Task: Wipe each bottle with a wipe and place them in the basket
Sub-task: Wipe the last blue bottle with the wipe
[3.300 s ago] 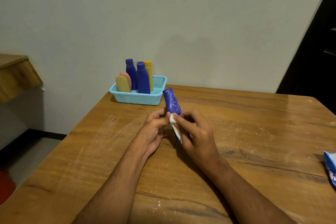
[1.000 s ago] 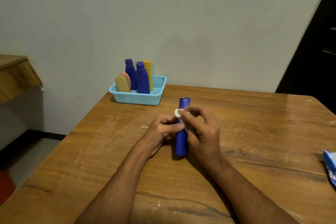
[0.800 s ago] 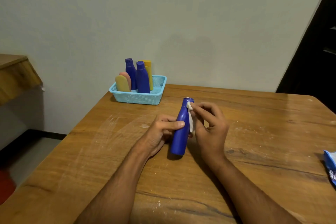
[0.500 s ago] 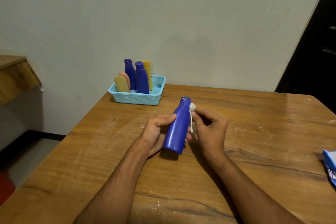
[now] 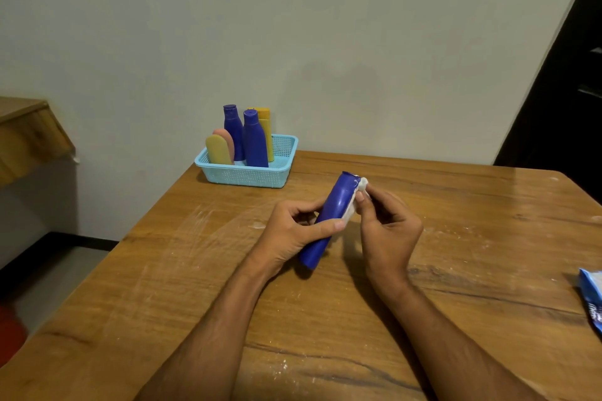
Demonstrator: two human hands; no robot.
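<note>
Above the middle of the wooden table my left hand grips a blue bottle round its middle, the bottle tilted with its cap end up and away. My right hand pinches a small white wipe against the bottle's upper right side, near the cap. A light blue plastic basket stands at the table's far left corner, holding two upright blue bottles, a yellow bottle, and a yellow and a pink bottle standing cap end down.
A blue and white packet lies at the table's right edge, partly cut off by the frame. A wooden ledge juts out at the left, over the floor. A dark doorway is at the far right.
The bottle has gone from nearly upright on the table to tilted in my left hand. My right hand has moved the wipe along the bottle's upper right side, near the cap.
</note>
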